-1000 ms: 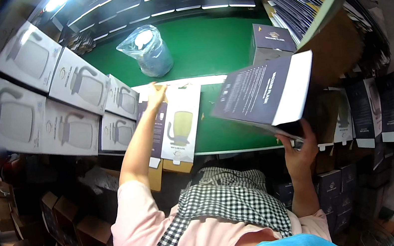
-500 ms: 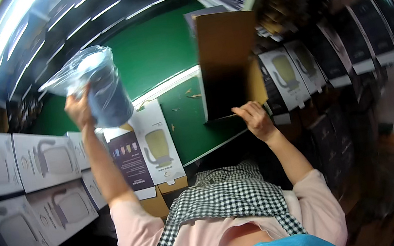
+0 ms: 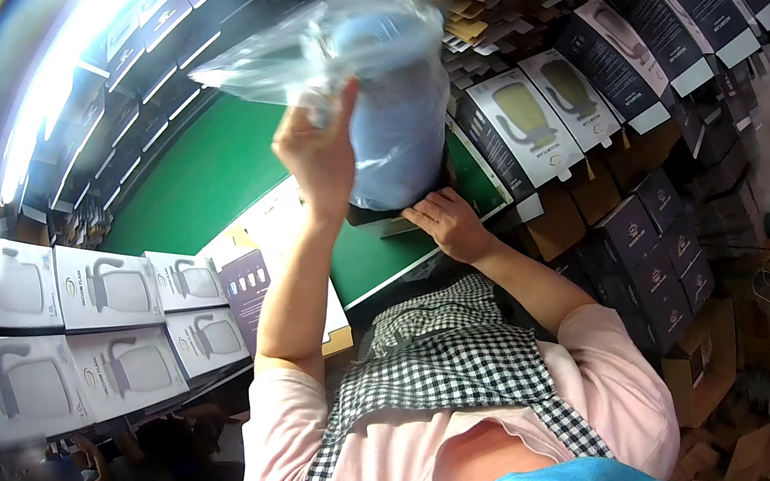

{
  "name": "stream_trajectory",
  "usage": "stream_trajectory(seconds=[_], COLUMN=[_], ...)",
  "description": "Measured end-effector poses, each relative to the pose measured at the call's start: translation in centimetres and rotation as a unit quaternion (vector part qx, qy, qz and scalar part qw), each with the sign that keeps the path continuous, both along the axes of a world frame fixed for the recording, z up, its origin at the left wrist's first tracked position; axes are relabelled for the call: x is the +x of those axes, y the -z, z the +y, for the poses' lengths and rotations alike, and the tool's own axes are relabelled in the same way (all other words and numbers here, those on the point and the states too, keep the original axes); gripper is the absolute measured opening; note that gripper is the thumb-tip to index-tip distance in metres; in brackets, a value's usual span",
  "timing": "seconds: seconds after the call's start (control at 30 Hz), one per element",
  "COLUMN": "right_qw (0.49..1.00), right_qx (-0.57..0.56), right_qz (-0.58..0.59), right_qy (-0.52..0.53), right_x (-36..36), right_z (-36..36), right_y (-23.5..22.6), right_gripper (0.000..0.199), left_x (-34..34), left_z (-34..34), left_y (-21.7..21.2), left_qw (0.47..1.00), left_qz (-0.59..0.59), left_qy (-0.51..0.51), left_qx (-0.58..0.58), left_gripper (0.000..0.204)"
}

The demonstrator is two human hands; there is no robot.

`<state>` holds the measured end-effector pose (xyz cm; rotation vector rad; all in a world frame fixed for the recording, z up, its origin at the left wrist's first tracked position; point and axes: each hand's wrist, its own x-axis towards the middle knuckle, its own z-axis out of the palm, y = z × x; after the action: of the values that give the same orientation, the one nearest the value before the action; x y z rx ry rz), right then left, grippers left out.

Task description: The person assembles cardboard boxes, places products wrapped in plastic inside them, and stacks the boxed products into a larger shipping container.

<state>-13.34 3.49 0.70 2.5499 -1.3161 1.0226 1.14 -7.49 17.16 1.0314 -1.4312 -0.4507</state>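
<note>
A light-blue vacuum flask (image 3: 400, 125) in a clear plastic bag (image 3: 256, 60) is held up before me by my left hand (image 3: 322, 156). That hand is closed at the flask's handle side, through the plastic. Directly beneath the flask is an open carton (image 3: 391, 227); the flask hides most of it, so I cannot tell whether the base has entered it. My right hand (image 3: 449, 222) has its fingers bent over the carton's near edge, gripping it. Both stand over the green tabletop (image 3: 374, 267).
White printed boxes (image 3: 121, 287) are stacked at the left. Flat printed cartons (image 3: 249, 289) lie beside my left forearm. Upright cartons (image 3: 526, 122) line the right, with dark boxes (image 3: 647, 248) stacked below them. Folded cardboard (image 3: 510, 6) is piled at the back.
My left hand has carried the bagged flask rightward, from the left of the table to over the carton. My right hand stays at the carton's near edge. The view has shifted.
</note>
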Motion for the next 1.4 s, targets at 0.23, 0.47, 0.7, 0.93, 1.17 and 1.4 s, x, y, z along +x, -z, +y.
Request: stream_trajectory(seconds=[0.23, 0.47, 0.7, 0.93, 1.17, 1.4], right_qw=[0.992, 0.981, 0.940, 0.859, 0.716, 0.882], right_qx=[-0.085, 0.079, 0.322, 0.245, 0.314, 0.350], right_qz=[0.019, -0.177, -0.104, -0.450, -0.609, -0.267], right_qy=[-0.093, -0.020, -0.043, 0.007, -0.134, -0.170], right_x=[-3.2, -6.5, 0.4, -4.9, -4.2, -6.3], right_z=[-0.7, -9.4, -13.6, -16.7, -16.8, -9.8], right_y=[-1.2, -3.6, -2.9, -0.6, -2.9, -2.4], right_gripper=[0.034, 0.111, 0.074, 0.046, 0.063, 0.068], left_x=[4.7, 4.3, 1.2, -0.5, 3.6, 9.3], left_z=[2.7, 1.1, -0.7, -1.7, -2.3, 2.2], left_y=[13.6, 12.2, 11.2, 13.0, 14.2, 11.3], left_qw=[0.896, 0.945, 0.905, 0.860, 0.925, 0.841], left_qz=[-0.444, -0.305, -0.411, -0.498, -0.232, 0.288], left_qy=[-0.005, -0.028, 0.007, 0.029, 0.168, 0.309], left_qx=[0.005, 0.114, 0.108, 0.110, 0.249, 0.338], left_gripper=[0.028, 0.040, 0.061, 0.067, 0.059, 0.073])
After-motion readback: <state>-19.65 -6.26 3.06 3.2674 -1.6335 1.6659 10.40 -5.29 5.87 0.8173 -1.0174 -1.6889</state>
